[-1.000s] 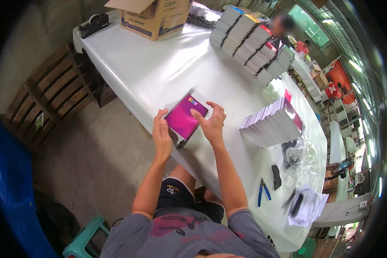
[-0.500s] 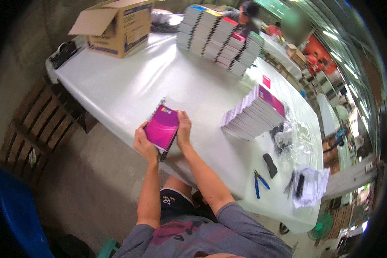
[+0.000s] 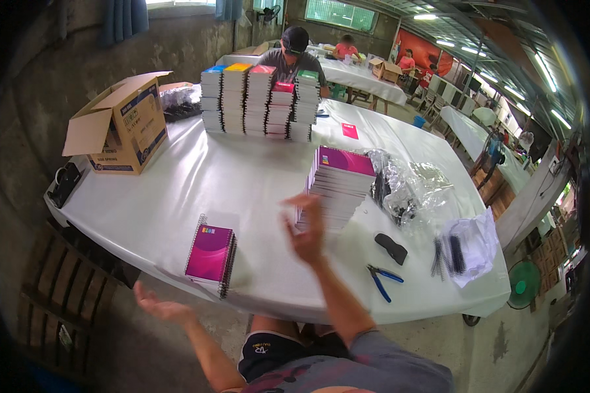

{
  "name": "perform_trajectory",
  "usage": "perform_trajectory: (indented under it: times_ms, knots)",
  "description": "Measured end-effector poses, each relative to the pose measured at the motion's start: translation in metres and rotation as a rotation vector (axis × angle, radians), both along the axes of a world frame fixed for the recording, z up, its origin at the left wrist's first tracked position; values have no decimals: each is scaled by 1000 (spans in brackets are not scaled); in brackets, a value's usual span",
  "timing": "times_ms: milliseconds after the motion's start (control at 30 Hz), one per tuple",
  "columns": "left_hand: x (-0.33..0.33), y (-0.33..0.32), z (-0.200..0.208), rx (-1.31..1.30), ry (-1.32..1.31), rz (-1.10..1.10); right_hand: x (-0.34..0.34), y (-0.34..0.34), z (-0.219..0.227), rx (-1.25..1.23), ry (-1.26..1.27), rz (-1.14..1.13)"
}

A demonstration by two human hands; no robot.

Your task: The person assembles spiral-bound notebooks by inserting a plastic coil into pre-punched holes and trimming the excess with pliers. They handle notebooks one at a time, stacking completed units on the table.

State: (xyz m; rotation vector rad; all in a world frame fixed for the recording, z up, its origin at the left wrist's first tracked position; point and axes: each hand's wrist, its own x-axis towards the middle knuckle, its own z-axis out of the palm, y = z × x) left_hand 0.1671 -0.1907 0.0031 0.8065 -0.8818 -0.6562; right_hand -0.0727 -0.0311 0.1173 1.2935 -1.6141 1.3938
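A few purple spiral-bound notebooks (image 3: pixel 208 252) lie in a small pile near the table's front edge, touched by neither hand. Off the edge to their left, my left hand (image 3: pixel 162 306) is held in the air, fingers stretched out and nothing in them. My right hand (image 3: pixel 305 229), a little blurred, is raised with fingers apart. It is just in front of a tall stack of purple-covered page blocks (image 3: pixel 342 187) and partly covers its left side. Whether it touches the stack I cannot tell.
Blue-handled cutters (image 3: pixel 381 281), a black pouch-like item (image 3: pixel 391 249) and black spiral coils (image 3: pixel 457 254) on white paper (image 3: pixel 478 245) lie at right. Clear plastic (image 3: pixel 413 190) bunches behind. Notebook stacks (image 3: pixel 259 101) and an open carton (image 3: pixel 128 131) stand farther back. A person (image 3: pixel 296 62) sits opposite.
Both hands have let go of the notebook, which now lies on the pile at the table edge. My left hand has moved left and down, my right toward the purple stack. The view has turned.
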Motion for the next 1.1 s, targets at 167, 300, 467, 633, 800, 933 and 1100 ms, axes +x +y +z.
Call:
perform_trajectory:
  times_ms: [167, 300, 467, 633, 800, 933, 1100]
  knots:
    - [41, 12, 47, -143, 86, 215, -130, 110, 87, 25, -521, -369]
    - [34, 25, 82, -351, 96, 185, -170, 113, 88, 419, -1024, -405]
    - [6, 47, 101, -458, -14, 105, -204, 108, 71, 629, -1137, -118]
    - [-15, 74, 116, -476, -84, 35, -202, 111, 79, 674, -882, -304]
    - [-46, 118, 140, -729, -261, -140, -170, 106, 84, 304, -443, -444]
    - [-78, 164, 146, -861, -386, -573, -115, 138, 68, -24, -501, -175]
    - [-116, 212, 123, -888, -863, -778, -14, 168, -35, 181, -516, -214]
